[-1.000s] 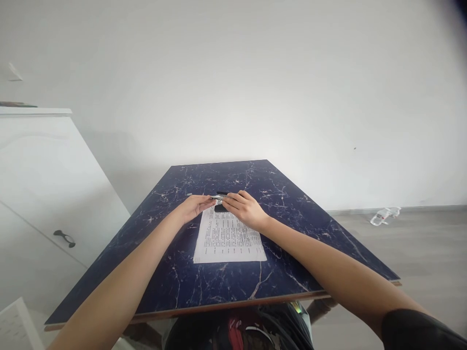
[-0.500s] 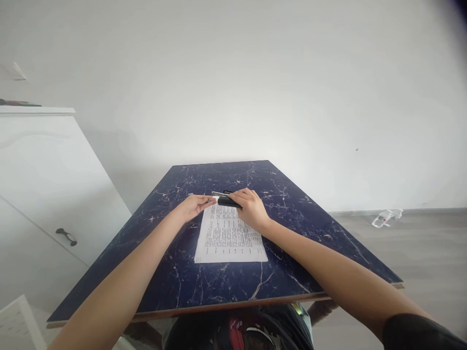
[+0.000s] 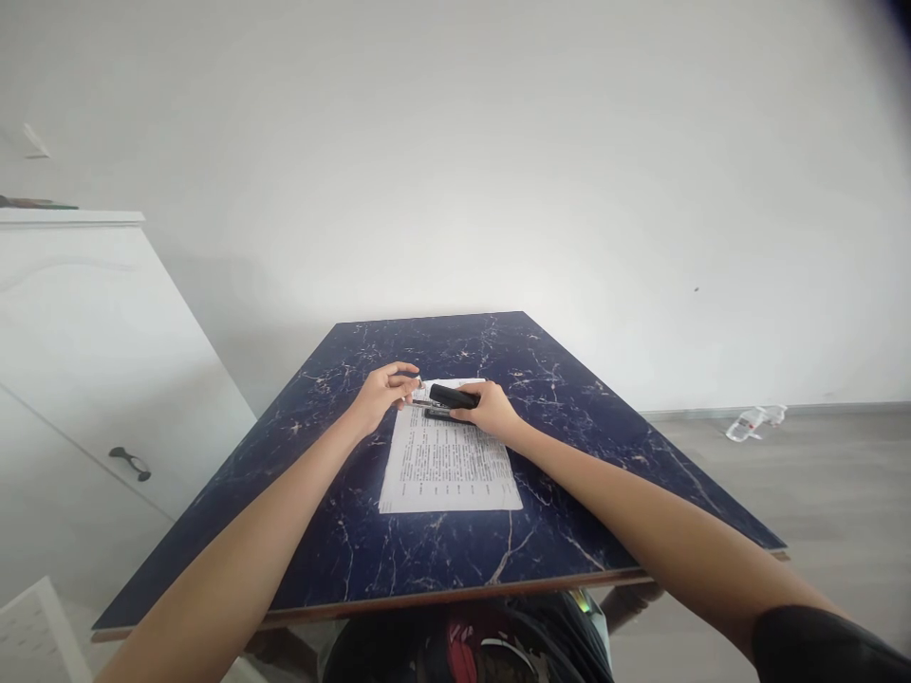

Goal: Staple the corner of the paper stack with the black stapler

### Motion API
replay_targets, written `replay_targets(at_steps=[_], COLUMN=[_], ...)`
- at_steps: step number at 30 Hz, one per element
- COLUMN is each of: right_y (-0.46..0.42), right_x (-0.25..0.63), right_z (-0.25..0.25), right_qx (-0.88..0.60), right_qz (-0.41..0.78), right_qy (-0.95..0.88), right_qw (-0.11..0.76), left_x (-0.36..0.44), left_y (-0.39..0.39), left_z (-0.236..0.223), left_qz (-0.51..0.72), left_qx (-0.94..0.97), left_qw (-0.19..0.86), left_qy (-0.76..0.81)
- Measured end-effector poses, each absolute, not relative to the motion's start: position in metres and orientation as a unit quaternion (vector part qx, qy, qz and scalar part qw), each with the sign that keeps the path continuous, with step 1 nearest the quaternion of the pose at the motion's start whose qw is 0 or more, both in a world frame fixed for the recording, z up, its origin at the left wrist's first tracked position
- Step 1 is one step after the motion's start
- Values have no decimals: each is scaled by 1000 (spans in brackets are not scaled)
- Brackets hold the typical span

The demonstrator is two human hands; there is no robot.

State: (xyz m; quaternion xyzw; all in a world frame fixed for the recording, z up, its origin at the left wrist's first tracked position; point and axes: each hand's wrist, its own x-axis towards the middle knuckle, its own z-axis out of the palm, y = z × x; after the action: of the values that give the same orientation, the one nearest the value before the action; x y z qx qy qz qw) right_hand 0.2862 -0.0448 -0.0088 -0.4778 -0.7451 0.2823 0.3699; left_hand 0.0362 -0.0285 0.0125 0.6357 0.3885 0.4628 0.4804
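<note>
A black stapler (image 3: 454,396) is in my right hand (image 3: 493,410), whose fingers and thumb wrap its rear end. Its top cover is swung up from the base, and a metallic rail shows between them, pointing left. My left hand (image 3: 388,394) is at the stapler's front end, thumb and fingers bent around a tiny greyish piece, too small to name. Below the stapler, a stack of printed paper sheets (image 3: 448,465) lies flat, its far part partly covered by the stapler and my right hand.
The dark blue marble-patterned table (image 3: 342,541) has a wooden front edge close to my body. A white cabinet (image 3: 78,332) with a dark handle stands to the left. A clear plastic bottle (image 3: 744,425) lies on the floor at right, by the wall.
My right hand has turned the stapler so its opened side with the rail shows. My left hand has rotated from palm-up to fingers raised at the stapler's front. The paper has stayed put.
</note>
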Motion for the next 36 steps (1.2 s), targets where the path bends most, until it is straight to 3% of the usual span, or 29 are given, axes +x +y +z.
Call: replay_targets(at_steps=[8, 13, 18, 36], right_y=[-43, -54, -64, -61], right_x=[289, 287, 281, 279], right_z=[-12, 2, 8, 1], right_qx=[-446, -354, -247, -235], right_qz=[246, 135, 96, 67], right_qy=[-776, -809, -859, -861], right_qw=[373, 449, 439, 446], left_x=[44, 45, 46, 49], left_y=[-43, -44, -43, -46], left_z=[20, 20, 17, 19], left_qz=[387, 379, 371, 352], left_qx=[714, 721, 730, 741], left_qw=[471, 468, 476, 483], left_qy=[345, 343, 323, 307])
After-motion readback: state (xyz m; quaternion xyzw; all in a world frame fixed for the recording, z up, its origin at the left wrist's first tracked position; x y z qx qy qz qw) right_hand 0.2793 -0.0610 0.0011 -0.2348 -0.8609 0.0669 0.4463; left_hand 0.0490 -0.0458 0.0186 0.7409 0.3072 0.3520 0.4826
